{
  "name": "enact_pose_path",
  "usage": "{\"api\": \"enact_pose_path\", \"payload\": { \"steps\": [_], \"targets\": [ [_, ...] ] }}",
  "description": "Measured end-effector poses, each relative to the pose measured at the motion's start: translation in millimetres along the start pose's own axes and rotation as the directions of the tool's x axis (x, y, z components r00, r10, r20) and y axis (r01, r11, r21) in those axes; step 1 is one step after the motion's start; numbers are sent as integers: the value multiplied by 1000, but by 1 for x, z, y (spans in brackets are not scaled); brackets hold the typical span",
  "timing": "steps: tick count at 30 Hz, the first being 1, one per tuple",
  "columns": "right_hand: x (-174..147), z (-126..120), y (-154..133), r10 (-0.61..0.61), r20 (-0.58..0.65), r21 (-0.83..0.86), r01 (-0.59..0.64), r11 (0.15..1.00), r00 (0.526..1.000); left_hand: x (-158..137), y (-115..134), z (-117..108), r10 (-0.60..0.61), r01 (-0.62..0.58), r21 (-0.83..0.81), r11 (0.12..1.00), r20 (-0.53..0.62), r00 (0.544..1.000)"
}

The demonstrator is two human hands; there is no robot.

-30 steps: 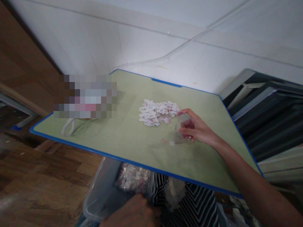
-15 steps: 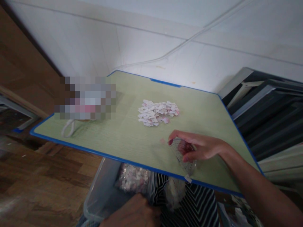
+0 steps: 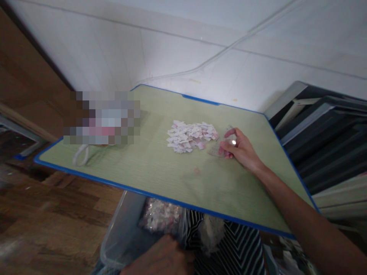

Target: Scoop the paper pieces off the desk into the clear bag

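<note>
On the green board (image 3: 149, 172), my right hand (image 3: 237, 149) is curled round a clear plastic piece (image 3: 214, 151) with fine markings along its edge; its exact kind is unclear. The hand is just right of a pile of small torn paper pieces (image 3: 190, 136), white with touches of pink. One pinkish scrap (image 3: 197, 170) lies apart, nearer the front edge. My left hand (image 3: 164, 256) is low in the view, in shadow below the board's front edge. Its back shows, and its fingers are hidden.
A clear plastic tub (image 3: 114, 233) below the board contains a bag of paper scraps (image 3: 162, 214). A plastic bag (image 3: 212, 233) rests on striped cloth (image 3: 243, 244). A pixelated item with a white loop handle (image 3: 81, 156) sits at the board's left. Dark panels (image 3: 329, 141) lean at right.
My right hand has moved away from the front edge, up to the right side of the paper pile, carrying the clear plastic piece. The left hand and the pile look unchanged.
</note>
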State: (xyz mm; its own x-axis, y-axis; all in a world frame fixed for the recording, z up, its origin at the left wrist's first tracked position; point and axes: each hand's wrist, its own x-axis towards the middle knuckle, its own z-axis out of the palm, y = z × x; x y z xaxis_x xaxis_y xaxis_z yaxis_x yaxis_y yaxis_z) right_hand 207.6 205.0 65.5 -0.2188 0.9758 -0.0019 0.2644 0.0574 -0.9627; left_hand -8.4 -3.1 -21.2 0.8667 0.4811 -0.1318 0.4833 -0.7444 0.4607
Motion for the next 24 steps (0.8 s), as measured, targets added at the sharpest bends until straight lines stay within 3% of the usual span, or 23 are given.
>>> {"api": "enact_pose_path", "payload": {
  "steps": [9,13,17,20,24],
  "targets": [
    [-4,37,-4,-17,-93,-95,8,995,996,3,3,-12,-4,2,30,1000,65,998],
    [-11,47,-4,-21,63,-116,28,993,998,5,2,-13,2,-3,19,1000,47,999],
    [-22,55,-5,-68,256,-58,85,995,964,6,1,-9,21,-21,-1,1000,65,998],
    [-22,52,-6,-67,264,43,58,997,962,2,1,-4,0,-1,14,1000,52,999],
    [-12,29,-5,-35,144,73,25,997,989,-2,1,1,-38,38,-1,999,-2,999]
  ]
}}
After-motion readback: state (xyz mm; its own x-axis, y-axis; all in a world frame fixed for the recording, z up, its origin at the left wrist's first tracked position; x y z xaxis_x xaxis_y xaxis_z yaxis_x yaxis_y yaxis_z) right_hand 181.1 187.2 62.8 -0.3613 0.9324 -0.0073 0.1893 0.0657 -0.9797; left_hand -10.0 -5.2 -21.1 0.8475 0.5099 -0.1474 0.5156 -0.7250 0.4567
